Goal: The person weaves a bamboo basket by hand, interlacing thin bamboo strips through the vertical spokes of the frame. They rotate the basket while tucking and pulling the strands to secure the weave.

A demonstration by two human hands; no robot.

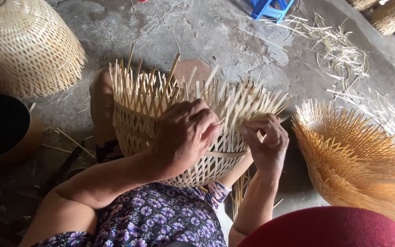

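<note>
Against the person's knees, above the concrete floor (216, 36), a half-woven bamboo basket (179, 132) is held. Its rim is gripped by the closed left hand (186, 132); a loose strip (252, 110) is pinched by the right hand (266, 142). The basket seems light, springy and splintery, best held at the woven wall. Nothing is seen inside it.

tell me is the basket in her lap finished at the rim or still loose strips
Unfinished: the basket rim is loose strips sticking up unwoven, with the left hand and right hand on them.
</note>
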